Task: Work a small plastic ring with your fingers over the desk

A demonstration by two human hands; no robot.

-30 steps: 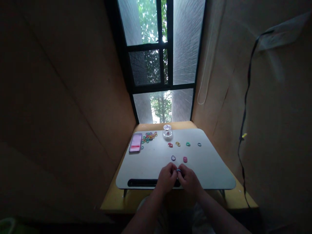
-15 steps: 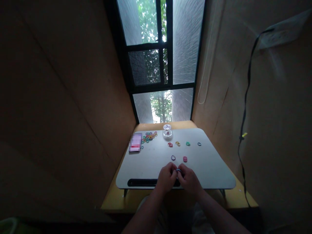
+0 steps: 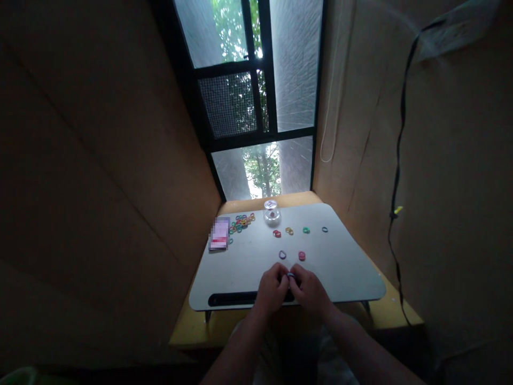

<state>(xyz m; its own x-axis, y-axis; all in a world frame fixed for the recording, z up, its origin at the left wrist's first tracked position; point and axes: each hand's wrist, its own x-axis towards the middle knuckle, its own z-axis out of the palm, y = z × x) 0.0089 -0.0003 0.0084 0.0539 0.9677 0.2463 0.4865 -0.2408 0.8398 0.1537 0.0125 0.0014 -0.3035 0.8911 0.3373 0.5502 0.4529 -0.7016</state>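
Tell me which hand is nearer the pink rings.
Right. The right hand is just on the near side of the pink rings; the left hand is farther off, to their near left.

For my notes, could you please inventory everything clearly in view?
Flat table: 1, white, centre
Narrow slot: 1, black, front
Held ring: 1, bluish, front
Ring pile: many, multicoloured, left
Spaced rings: 6 spots, red, yellow, green, blue, purple, pink, centre-right
Pixelated rectangle: 1, pinkish, leftmost
Round container: 1, clear, back
Wooden ledge: 1, yellow, beneath
Glass window: 1, black-framed, ahead
Long cable: 1, black, right
Looped cord: 1, pale, right
Walls: 2, brown, sides
Left hand, right hand: 1 each, front
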